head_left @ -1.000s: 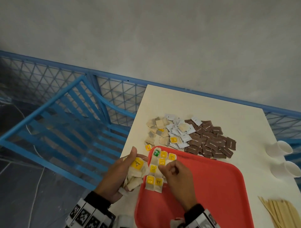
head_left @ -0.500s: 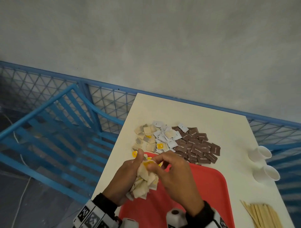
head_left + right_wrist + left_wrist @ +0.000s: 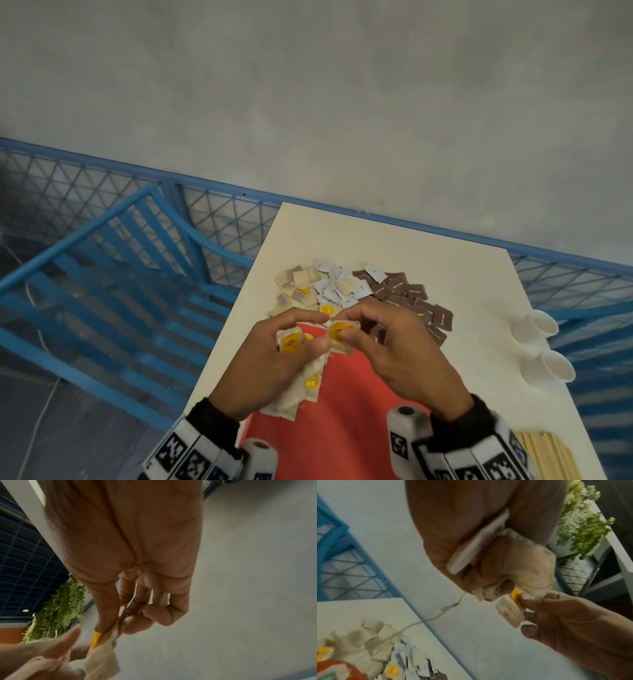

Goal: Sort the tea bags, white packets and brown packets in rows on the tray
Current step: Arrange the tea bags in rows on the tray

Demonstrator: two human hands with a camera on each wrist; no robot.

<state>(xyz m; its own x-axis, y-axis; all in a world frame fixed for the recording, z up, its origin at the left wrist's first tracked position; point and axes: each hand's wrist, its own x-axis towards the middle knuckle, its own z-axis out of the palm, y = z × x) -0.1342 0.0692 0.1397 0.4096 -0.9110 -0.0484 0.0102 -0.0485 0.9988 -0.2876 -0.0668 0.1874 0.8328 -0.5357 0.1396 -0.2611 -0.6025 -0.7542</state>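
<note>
My left hand (image 3: 274, 359) grips a bunch of beige tea bags (image 3: 301, 390) with yellow tags, raised above the left edge of the red tray (image 3: 346, 428). My right hand (image 3: 394, 356) pinches one yellow-tagged tea bag (image 3: 339, 335) between thumb and fingers, right beside the bunch; the same tea bag (image 3: 510, 609) shows in the left wrist view. On the table behind the tray lie a pile of loose tea bags (image 3: 298, 284), white packets (image 3: 334, 287) and brown packets (image 3: 411, 301). The hands hide the tray's far left part.
Two white paper cups (image 3: 541, 346) lie at the table's right edge. Wooden stirrers (image 3: 551, 455) sit at the near right corner. A blue mesh railing (image 3: 212, 219) runs behind and left of the cream table (image 3: 376, 240).
Both hands have risen off the tray. The right hand left the tea bags laid on the tray and now pinches one at the left hand's bunch. The camera tilted up.
</note>
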